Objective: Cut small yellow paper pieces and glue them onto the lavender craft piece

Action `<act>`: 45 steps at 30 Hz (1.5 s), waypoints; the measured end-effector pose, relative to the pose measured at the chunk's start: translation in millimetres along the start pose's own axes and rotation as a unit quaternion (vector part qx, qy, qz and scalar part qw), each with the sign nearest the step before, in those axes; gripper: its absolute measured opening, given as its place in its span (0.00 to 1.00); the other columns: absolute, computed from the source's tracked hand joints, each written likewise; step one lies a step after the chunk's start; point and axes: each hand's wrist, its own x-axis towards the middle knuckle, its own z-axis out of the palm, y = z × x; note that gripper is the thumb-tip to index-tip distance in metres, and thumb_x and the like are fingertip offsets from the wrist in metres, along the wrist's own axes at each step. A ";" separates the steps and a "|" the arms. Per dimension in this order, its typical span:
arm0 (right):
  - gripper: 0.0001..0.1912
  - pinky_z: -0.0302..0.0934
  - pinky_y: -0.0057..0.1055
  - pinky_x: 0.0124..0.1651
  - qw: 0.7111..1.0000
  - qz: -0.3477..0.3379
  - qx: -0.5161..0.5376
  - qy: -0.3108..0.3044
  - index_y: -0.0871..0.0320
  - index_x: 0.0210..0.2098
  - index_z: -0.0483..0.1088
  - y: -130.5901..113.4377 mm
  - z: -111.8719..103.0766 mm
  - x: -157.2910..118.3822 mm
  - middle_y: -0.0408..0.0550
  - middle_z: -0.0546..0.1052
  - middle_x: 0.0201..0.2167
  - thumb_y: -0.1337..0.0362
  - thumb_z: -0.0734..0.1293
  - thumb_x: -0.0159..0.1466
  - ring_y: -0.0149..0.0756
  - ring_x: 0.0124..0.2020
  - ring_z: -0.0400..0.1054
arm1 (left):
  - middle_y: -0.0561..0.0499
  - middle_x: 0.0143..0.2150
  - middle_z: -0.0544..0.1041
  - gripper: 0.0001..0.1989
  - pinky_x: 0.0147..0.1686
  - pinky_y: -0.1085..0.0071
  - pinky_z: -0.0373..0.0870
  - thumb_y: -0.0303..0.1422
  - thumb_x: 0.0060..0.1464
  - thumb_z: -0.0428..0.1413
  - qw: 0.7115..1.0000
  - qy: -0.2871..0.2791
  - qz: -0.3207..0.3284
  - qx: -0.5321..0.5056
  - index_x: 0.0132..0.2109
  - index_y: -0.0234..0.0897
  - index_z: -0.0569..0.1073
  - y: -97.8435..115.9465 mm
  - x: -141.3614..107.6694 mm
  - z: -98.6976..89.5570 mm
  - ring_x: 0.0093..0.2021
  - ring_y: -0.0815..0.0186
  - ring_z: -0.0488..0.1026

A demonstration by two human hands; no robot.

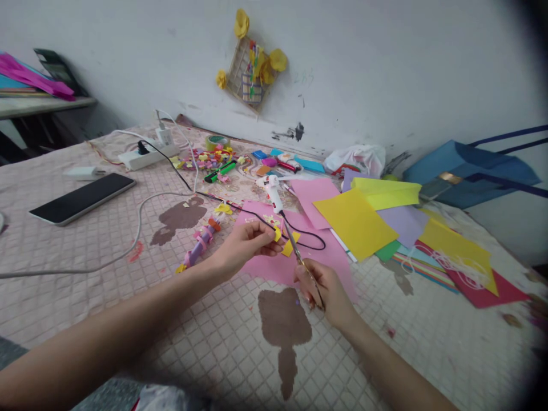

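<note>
My left hand [252, 242] pinches a small piece of yellow paper [278, 233] between thumb and fingertips. My right hand [323, 288] is wrapped round the handles of a pair of scissors [296, 249], whose blades point up and away beside the yellow piece. Just behind the blades is a yellow paper strip [291, 244]. Both hands are over a pink paper sheet [274, 268] on the table. Left of my left hand lies a purple paper roll [201, 245] with pink, orange and yellow bits on it.
A white glue gun [271, 193] lies behind my hands, its black cord curving nearby. Coloured paper sheets [355, 222] and a blue bag [466, 174] are at right. At left are a phone [83, 198] and a power strip [148, 155]. A green cutter [220, 171] lies farther back.
</note>
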 end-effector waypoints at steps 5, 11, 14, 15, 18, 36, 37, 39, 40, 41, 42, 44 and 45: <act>0.21 0.47 0.23 0.17 0.999 -0.002 0.031 -0.021 0.59 0.28 0.62 -4.8 -1.0 -2.6 0.34 0.58 0.13 0.47 0.59 0.61 0.24 0.13 0.51 | 0.48 0.31 0.76 0.09 0.38 0.69 0.67 0.34 0.51 0.58 1.000 -0.012 0.000 0.014 0.31 0.32 0.68 -1.2 -0.3 -0.8 0.31 0.70 0.73; 0.20 0.48 0.24 0.18 0.998 -0.005 0.043 -0.035 0.59 0.28 0.62 -6.4 0.9 -4.1 0.34 0.58 0.14 0.47 0.60 0.61 0.24 0.14 0.52 | 0.52 0.26 0.73 0.09 0.30 0.73 0.64 0.34 0.50 0.58 0.998 -0.004 0.005 0.059 0.30 0.33 0.69 -1.5 -1.1 -0.5 0.27 0.72 0.69; 0.20 0.48 0.24 0.18 0.999 -0.003 0.043 -0.033 0.59 0.28 0.63 -5.4 0.9 -2.0 0.34 0.58 0.14 0.47 0.60 0.61 0.24 0.14 0.52 | 0.52 0.25 0.72 0.09 0.29 0.73 0.63 0.34 0.51 0.58 0.997 -0.007 0.010 0.078 0.31 0.33 0.69 0.0 -2.9 2.1 0.26 0.72 0.68; 0.20 0.48 0.24 0.18 0.999 -0.002 0.042 -0.032 0.59 0.28 0.63 -5.4 0.9 -1.5 0.34 0.58 0.14 0.47 0.60 0.61 0.24 0.14 0.52 | 0.53 0.25 0.72 0.09 0.28 0.74 0.63 0.34 0.51 0.58 0.996 -0.008 0.013 0.084 0.31 0.32 0.68 0.6 -3.7 3.2 0.25 0.73 0.67; 0.20 0.48 0.24 0.18 0.999 -0.006 0.041 -0.029 0.59 0.27 0.63 -5.6 0.8 -0.8 0.34 0.59 0.14 0.47 0.60 0.60 0.24 0.14 0.52 | 0.53 0.25 0.72 0.09 0.28 0.74 0.63 0.34 0.51 0.57 0.995 -0.018 0.019 0.093 0.30 0.32 0.68 1.6 -5.5 5.8 0.25 0.73 0.66; 0.22 0.47 0.24 0.16 1.000 0.004 0.003 -0.024 0.57 0.22 0.59 -5.7 6.8 -4.0 0.34 0.57 0.12 0.45 0.61 0.59 0.25 0.13 0.50 | 0.49 0.30 0.76 0.08 0.36 0.71 0.68 0.32 0.50 0.59 1.000 0.001 0.006 0.002 0.32 0.32 0.68 -6.3 -2.2 2.5 0.31 0.69 0.73; 0.22 0.47 0.24 0.17 1.000 0.001 0.000 -0.024 0.57 0.22 0.58 -4.8 6.6 -4.2 0.35 0.57 0.12 0.45 0.60 0.60 0.25 0.13 0.50 | 0.49 0.30 0.76 0.08 0.36 0.71 0.68 0.32 0.50 0.59 1.000 0.001 0.007 0.001 0.32 0.32 0.68 -6.1 -2.5 2.8 0.31 0.69 0.73; 0.21 0.46 0.24 0.17 1.000 -0.002 -0.005 -0.026 0.57 0.22 0.58 -3.5 6.2 -4.5 0.35 0.57 0.12 0.46 0.60 0.60 0.24 0.13 0.51 | 0.49 0.30 0.76 0.08 0.36 0.71 0.68 0.32 0.50 0.59 1.000 0.001 0.010 0.001 0.32 0.32 0.68 -5.7 -2.8 3.1 0.31 0.69 0.73; 0.21 0.46 0.24 0.17 1.000 -0.004 -0.008 -0.027 0.57 0.22 0.58 -3.2 6.0 -4.7 0.35 0.57 0.13 0.47 0.60 0.61 0.24 0.14 0.51 | 0.49 0.30 0.76 0.08 0.36 0.70 0.68 0.32 0.50 0.59 1.000 0.001 0.010 0.001 0.32 0.32 0.68 -5.5 -3.0 3.2 0.31 0.69 0.73; 0.21 0.46 0.24 0.17 1.000 -0.007 -0.010 -0.027 0.57 0.22 0.58 -3.2 5.8 -4.9 0.35 0.57 0.13 0.47 0.60 0.61 0.24 0.14 0.51 | 0.49 0.30 0.76 0.08 0.36 0.70 0.68 0.32 0.50 0.59 1.000 0.002 0.011 0.000 0.32 0.32 0.68 -5.4 -3.1 3.3 0.31 0.70 0.73; 0.21 0.46 0.24 0.17 1.000 -0.009 -0.013 -0.027 0.57 0.22 0.58 -3.3 5.7 -5.0 0.35 0.57 0.13 0.48 0.60 0.61 0.24 0.14 0.51 | 0.49 0.30 0.76 0.08 0.36 0.70 0.68 0.32 0.50 0.59 1.000 0.003 0.011 -0.001 0.32 0.32 0.68 -5.3 -3.1 3.3 0.31 0.70 0.73; 0.21 0.46 0.24 0.18 0.999 -0.013 -0.021 -0.027 0.57 0.22 0.57 -3.9 5.3 -5.2 0.35 0.57 0.14 0.48 0.60 0.61 0.24 0.15 0.51 | 0.49 0.29 0.76 0.08 0.36 0.71 0.68 0.31 0.50 0.59 1.000 0.004 0.011 -0.001 0.32 0.31 0.68 -5.1 -3.2 3.4 0.30 0.70 0.73; 0.21 0.46 0.24 0.18 0.999 -0.014 -0.024 -0.026 0.57 0.22 0.57 -4.1 5.2 -5.2 0.35 0.57 0.14 0.48 0.60 0.61 0.24 0.15 0.51 | 0.49 0.29 0.76 0.08 0.36 0.71 0.68 0.31 0.51 0.58 1.000 0.003 0.011 -0.001 0.32 0.31 0.68 -5.1 -3.2 3.5 0.30 0.70 0.73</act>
